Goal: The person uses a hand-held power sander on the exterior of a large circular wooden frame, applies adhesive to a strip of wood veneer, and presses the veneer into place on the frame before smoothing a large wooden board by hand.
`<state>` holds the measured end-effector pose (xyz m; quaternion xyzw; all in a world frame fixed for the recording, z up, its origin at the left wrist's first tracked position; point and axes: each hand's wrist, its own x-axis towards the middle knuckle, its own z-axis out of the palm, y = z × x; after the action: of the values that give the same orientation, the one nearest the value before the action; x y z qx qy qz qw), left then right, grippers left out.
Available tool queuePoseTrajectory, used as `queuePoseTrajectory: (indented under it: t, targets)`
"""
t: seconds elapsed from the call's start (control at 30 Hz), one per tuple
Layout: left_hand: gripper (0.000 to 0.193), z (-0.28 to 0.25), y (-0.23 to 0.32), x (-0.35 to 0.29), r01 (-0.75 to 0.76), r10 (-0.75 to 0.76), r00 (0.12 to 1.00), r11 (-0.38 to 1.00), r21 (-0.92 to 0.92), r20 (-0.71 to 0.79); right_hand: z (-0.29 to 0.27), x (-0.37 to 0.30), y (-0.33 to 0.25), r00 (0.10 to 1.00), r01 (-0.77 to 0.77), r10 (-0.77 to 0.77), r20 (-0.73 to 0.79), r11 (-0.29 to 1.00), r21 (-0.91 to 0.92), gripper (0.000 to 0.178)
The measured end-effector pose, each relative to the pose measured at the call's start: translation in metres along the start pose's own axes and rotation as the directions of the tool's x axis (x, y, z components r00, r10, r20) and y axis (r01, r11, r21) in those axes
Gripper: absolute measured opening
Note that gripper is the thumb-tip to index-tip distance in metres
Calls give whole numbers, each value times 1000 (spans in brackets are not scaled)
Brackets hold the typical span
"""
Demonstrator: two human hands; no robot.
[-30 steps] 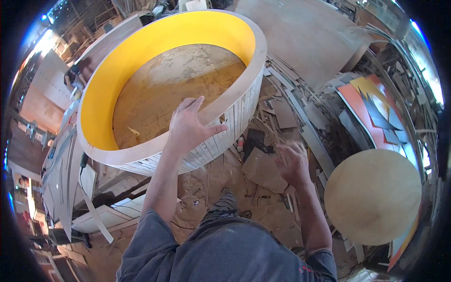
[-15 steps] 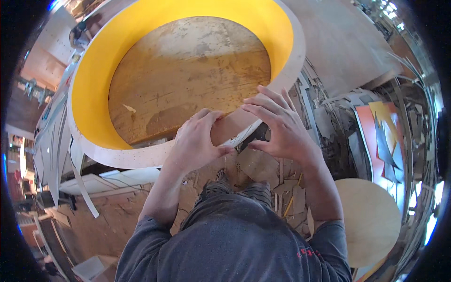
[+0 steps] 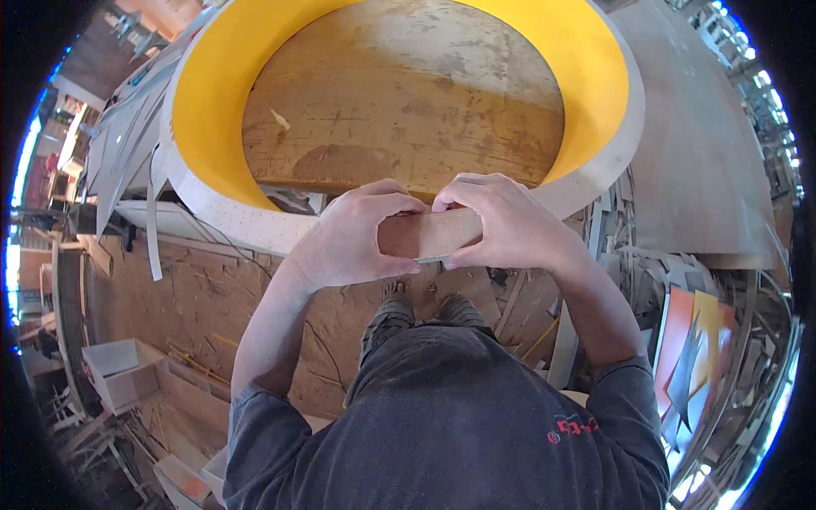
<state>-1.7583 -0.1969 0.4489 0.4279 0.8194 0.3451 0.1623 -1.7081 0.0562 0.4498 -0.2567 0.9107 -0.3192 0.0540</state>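
Observation:
A large round ring (image 3: 238, 223) with a yellow inner wall and a pale flat rim lies in front of me on a worn brown board (image 3: 408, 93). Its near rim passes between my two hands. My left hand (image 3: 344, 234) is closed round this rim, fingers over the inner side and thumb on the outer edge. Close beside it, my right hand (image 3: 514, 225) clasps the same rim, its thumb also on the near edge. A short stretch of rim shows between them; the parts under my palms are hidden.
A large brown sheet (image 3: 701, 136) lies at the right, above a heap of offcuts. Coloured panels (image 3: 693, 340) lean below it. Thin pale strips (image 3: 154, 229) hang at the left. An open wooden box (image 3: 123, 374) stands on the littered floor at lower left.
My right hand, spread over the rim before, has closed round it beside my left hand. My view has shifted, so the ring appears farther right and higher.

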Motion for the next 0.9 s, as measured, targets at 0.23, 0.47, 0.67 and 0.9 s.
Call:
queuePoseTrajectory:
  t: [0.23,0.47,0.67,0.9]
  targets:
    - [66,5,0,1,-43,42,999,998,-38,-23,3,1,9,999,53,-53,-9,999,6,55]
    - [61,5,-1,2,-42,41,999,998,-52,-35,0,-1,10,999,52,-52,-16,999,-5,59]
    - [67,5,5,3,-35,35,995,999,-3,-96,-5,-5,11,997,59,-63,-45,994,-87,58]
    - [64,8,-4,7,-83,83,996,996,22,27,-3,-5,14,1000,13,-13,17,1000,15,54]
